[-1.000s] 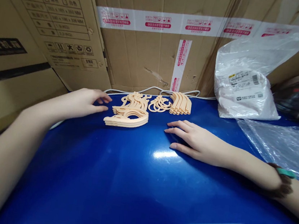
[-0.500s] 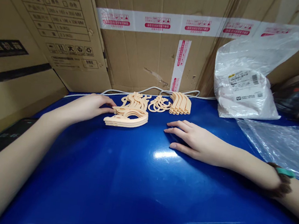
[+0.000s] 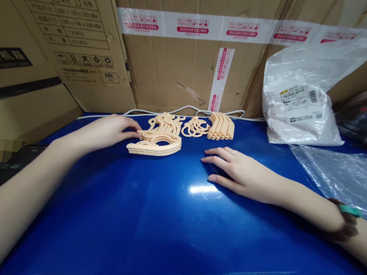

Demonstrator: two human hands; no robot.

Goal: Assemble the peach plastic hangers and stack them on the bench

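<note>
A stack of cream plastic hanger arms (image 3: pixel 157 150) lies on the blue table (image 3: pixel 146 222). My left hand (image 3: pixel 112 129) reaches in from the left, its thumb and fingertips closed at the stack's left end; the exact grip is partly hidden. Behind that stack is a heap of similar curved pieces (image 3: pixel 165 123). To its right lie several hooks (image 3: pixel 195 127) in a small pile, then a row of curved hollow pieces (image 3: pixel 221 127). My right hand (image 3: pixel 234 170) rests palm down on the table with its fingers apart, holding nothing, right of the stack.
Cardboard boxes (image 3: pixel 172 69) wall off the back and left. A white plastic bag (image 3: pixel 298 111) with a label stands at the back right, and clear plastic film (image 3: pixel 342 179) lies before it. A white cable (image 3: pixel 187 108) runs along the back.
</note>
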